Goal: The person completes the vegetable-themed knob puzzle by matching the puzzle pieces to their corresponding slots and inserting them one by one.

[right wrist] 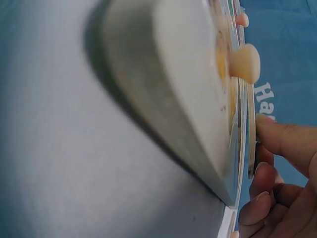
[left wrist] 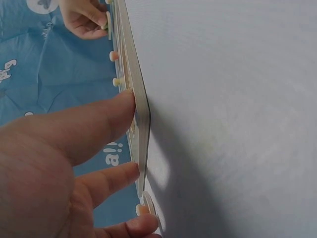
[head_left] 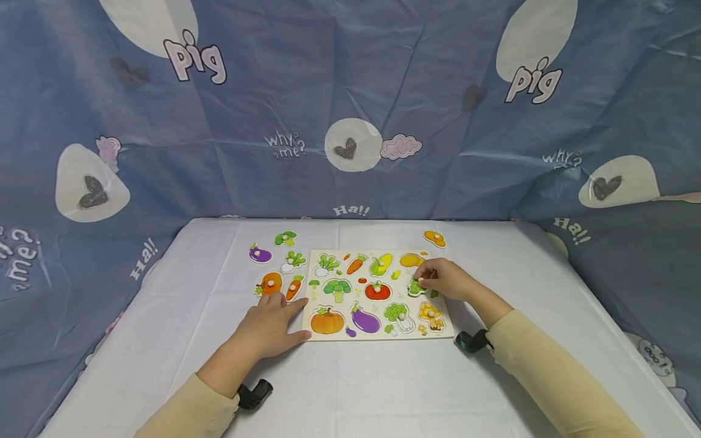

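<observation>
A wooden vegetable puzzle board (head_left: 398,293) lies flat on the table. My left hand (head_left: 272,325) rests at its left side, fingers extended, thumb and a finger touching the edge. Just beyond those fingertips lie a pumpkin piece (head_left: 271,283) and a carrot piece (head_left: 294,288). Over the right part of the board, my right hand (head_left: 450,281) pinches a green vegetable puzzle piece (head_left: 416,288), seen edge-on in the right wrist view. Fingers partly hide it. Knobbed tomato (head_left: 378,291), corn (head_left: 381,264), cabbage (head_left: 400,316) and mushroom (head_left: 431,316) pieces sit on the board.
Left of the board lie loose broccoli (head_left: 285,238), eggplant (head_left: 260,253) and white radish (head_left: 293,261) pieces. A potato-like yellow piece (head_left: 435,238) lies behind the board's right corner. A blue printed cloth (head_left: 350,91) hangs behind the white-covered table (head_left: 361,389).
</observation>
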The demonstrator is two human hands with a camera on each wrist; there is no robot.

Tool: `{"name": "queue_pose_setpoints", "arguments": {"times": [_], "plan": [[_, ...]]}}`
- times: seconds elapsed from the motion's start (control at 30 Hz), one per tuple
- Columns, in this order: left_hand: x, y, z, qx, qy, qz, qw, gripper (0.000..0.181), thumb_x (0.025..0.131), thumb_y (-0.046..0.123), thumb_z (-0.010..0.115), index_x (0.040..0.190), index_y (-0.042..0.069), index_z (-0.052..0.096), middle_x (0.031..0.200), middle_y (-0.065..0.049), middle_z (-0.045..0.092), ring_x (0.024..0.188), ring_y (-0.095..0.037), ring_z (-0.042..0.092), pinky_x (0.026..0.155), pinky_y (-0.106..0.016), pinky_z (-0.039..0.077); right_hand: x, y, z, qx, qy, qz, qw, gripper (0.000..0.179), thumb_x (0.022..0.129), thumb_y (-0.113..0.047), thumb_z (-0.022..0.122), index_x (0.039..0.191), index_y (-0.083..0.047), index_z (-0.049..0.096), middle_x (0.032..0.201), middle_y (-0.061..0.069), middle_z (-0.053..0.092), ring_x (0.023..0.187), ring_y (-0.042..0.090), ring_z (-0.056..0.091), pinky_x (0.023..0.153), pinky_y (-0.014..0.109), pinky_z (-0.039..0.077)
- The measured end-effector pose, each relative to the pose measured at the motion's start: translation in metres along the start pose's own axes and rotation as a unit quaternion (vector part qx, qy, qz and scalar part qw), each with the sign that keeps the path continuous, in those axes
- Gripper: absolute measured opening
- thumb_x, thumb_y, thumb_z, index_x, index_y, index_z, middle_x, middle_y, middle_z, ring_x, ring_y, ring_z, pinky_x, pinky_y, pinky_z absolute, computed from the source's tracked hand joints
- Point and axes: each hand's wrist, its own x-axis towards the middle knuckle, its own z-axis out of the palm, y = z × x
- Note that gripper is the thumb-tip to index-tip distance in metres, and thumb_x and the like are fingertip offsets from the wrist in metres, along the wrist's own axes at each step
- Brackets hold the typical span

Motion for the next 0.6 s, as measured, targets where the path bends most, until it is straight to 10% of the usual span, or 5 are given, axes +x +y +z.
{"name": "queue_pose_setpoints", "arguments": {"times": [0.6], "plan": [[-0.0006,0.0002,-0.0006,-0.002,0.0,-0.001,1.0,0.074,0.082,0.054,0.076,0.145,0.021,0.056,0.104,-0.011,0.049,0.096,-0.027,0.044,0.081,-0.047,0.046,0.0055,-0.0018,0.0044,-0.011,-0.014,0.022,0.9996,0.004,0.093,-0.009,0.071,0.097,-0.01,0.07,0.085,0.001,0.059,0.075,0.017,0.051,0.069,0.032,0.043]]}}
